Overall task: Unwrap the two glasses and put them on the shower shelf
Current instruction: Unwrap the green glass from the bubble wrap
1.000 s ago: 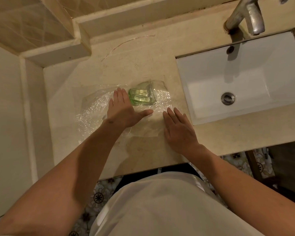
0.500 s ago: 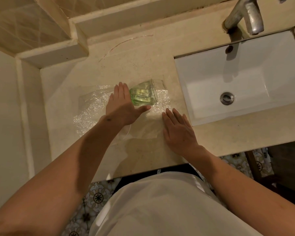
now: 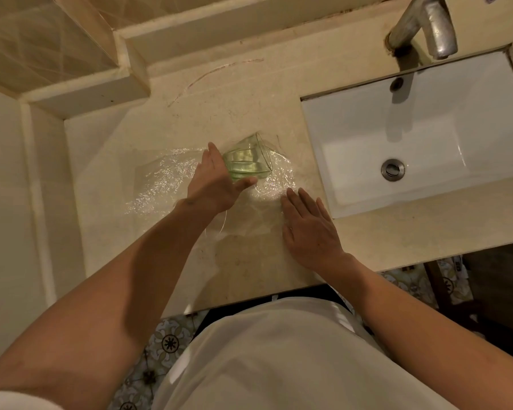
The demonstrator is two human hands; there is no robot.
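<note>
Left hand (image 3: 212,184) now turned edgeways against green glass (image 3: 247,164), fingers straight, right hand (image 3: 307,224) flat on plastic wrap (image 3: 160,184), beside sink (image 3: 427,128).

glass (image 3: 247,162): clear green | wrap (image 3: 160,184): glossy crinkled plastic | faucet (image 3: 427,23): dull metal

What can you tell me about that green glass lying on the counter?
The green glass is a clear, pale green tumbler lying on its side, rim toward the sink. It rests on a spread sheet of clear bubble wrap on the beige counter. The left hand touches its base end, thumb under it; the right hand presses the wrap flat nearby.
</note>
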